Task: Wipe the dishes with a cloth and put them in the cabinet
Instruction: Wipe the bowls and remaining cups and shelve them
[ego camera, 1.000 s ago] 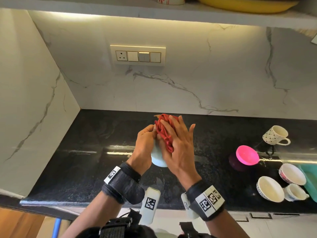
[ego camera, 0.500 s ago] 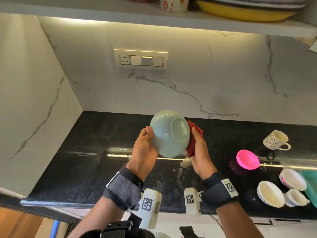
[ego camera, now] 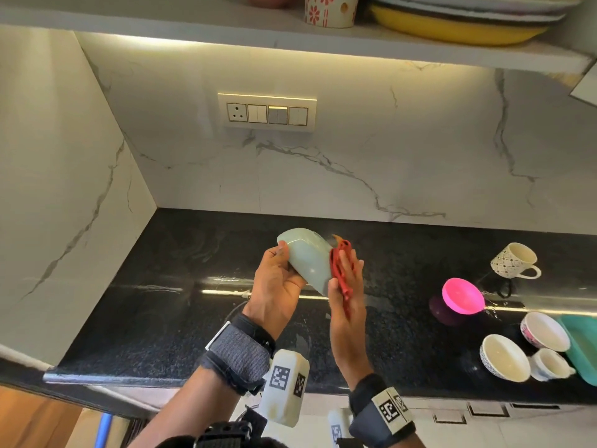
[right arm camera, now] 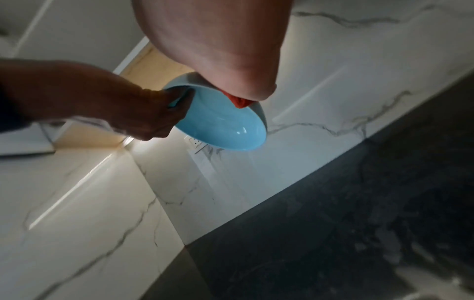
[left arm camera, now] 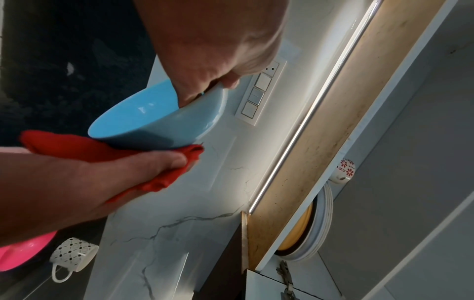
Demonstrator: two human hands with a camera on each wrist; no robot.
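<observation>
A person stood at a black stone worktop [ego camera: 155,318] with both hands raised above it. The left hand [ego camera: 274,286] gripped a pale blue bowl [ego camera: 307,257] by its rim, thumb on the outside and fingers [left arm camera: 195,89] curled inside. The bowl was tilted on its side in the air, clear of the worktop, with its opening turned towards the left hand. The right hand [ego camera: 347,299] pressed a crumpled red cloth [ego camera: 339,270] against the outer wall of the bowl; its fingers lay nearly straight and close together over the cloth, and the thumb pinned a fold of it.

To the right, well apart from the hands, more dishes sat on the worktop: a patterned cup [ego camera: 513,260] lying on its side near the marble wall, a pink bowl [ego camera: 462,295] in front of it, then two white bowls [ego camera: 504,357] and a small white cup [ego camera: 550,363] near the front edge, beside a teal tray [ego camera: 581,347] at the edge of view.

Above, on the open cabinet shelf [ego camera: 161,30], stood a cup with red flowers [ego camera: 329,11] and a stack of plates over a yellow dish [ego camera: 452,27]. A switch panel [ego camera: 266,113] was set into the wall below the shelf.
</observation>
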